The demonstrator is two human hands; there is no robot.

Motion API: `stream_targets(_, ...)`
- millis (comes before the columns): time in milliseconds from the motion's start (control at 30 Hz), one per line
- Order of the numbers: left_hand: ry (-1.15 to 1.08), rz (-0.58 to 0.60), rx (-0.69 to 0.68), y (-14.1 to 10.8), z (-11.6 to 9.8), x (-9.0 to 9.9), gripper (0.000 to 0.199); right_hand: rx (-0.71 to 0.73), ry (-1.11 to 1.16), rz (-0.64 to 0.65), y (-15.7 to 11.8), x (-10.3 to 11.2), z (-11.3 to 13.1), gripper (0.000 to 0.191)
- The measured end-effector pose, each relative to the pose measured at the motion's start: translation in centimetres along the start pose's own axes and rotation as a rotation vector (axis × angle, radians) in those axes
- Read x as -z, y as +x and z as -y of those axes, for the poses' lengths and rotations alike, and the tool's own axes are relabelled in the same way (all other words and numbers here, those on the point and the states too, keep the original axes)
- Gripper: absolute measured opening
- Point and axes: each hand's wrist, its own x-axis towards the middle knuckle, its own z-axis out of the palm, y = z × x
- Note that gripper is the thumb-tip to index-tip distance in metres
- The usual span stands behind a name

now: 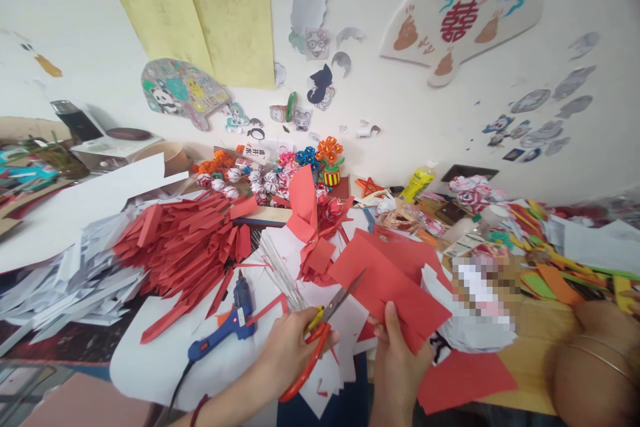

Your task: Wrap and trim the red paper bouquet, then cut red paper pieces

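My left hand (287, 347) is wrapped around the handles of a pair of scissors (343, 297) with orange-red and yellow grips. The blades point up and right, their tips over the edge of a red paper sheet (395, 287). Pinched between thumb and fingers, that sheet is in my right hand (400, 353). More red paper lies behind it, and another red sheet (467, 380) rests below and to the right. Left of my left hand, a blue glue gun (225, 323) lies on white paper (150, 347).
Piles of red strips (187, 247) and white strips (85, 273) cover the left side. Paper flowers (325, 157) and a yellow bottle (419, 181) stand along the wall. Another person's arm (595, 363) is at right, beside coloured strips (560, 267).
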Motion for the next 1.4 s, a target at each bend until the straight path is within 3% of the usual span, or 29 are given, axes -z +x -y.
stream_targets(567,-0.072,0.059,0.051,0.1,0.7,0.0,0.040,-0.019,0.008,-0.034,-0.1,0.0,0.5,0.053)
stream_targets(733,0.107,-0.032,-0.029,0.1,0.9,0.0,0.037,-0.006,0.041,-0.045,-0.1,-0.2,0.5,0.049)
stream_targets(933,0.119,-0.038,-0.044,-0.3,0.7,-0.1,0.029,-0.014,0.014,0.008,-0.3,-0.3,0.5,0.040)
stream_targets(1200,0.099,-0.047,-0.051,-0.1,0.4,0.5,0.031,-0.078,-0.077,0.057,-0.1,0.4,-1.0,0.042)
stream_targets(1400,0.068,-0.080,-0.071,0.2,0.8,0.1,0.034,-0.101,-0.075,0.106,-0.5,0.1,-0.6,0.035)
